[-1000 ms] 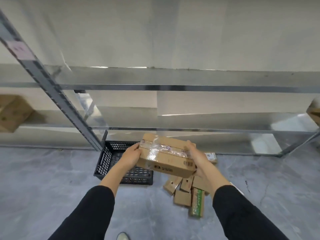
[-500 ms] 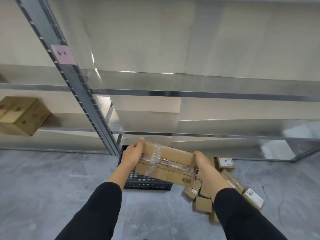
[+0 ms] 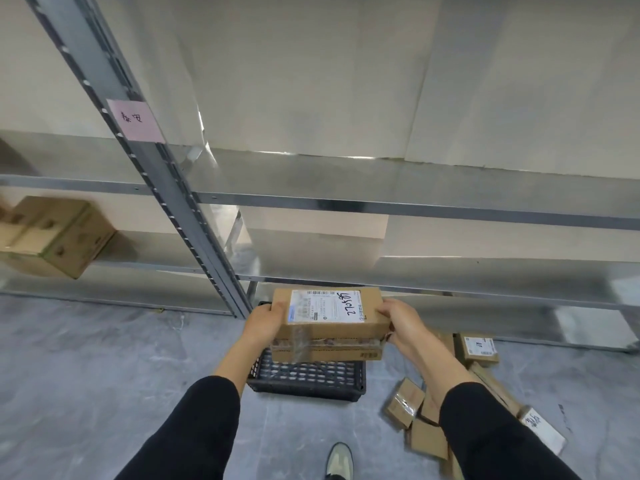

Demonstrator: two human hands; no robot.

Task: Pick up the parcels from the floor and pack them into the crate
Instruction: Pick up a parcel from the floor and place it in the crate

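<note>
I have the box (image 3: 330, 322) clasped by its ends, left hand (image 3: 264, 323) and right hand (image 3: 401, 323), held directly above the crate (image 3: 308, 377); I judge this the packing step, and next I need to lower it flat inside, with more parcels (image 3: 420, 420) lying right of the crate

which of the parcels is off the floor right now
The long cardboard parcel with the white shipping label, held at its ends by the left hand and right hand above the black crate; the others lie on the floor.

Even, soft light; wide-angle edge warp
</note>
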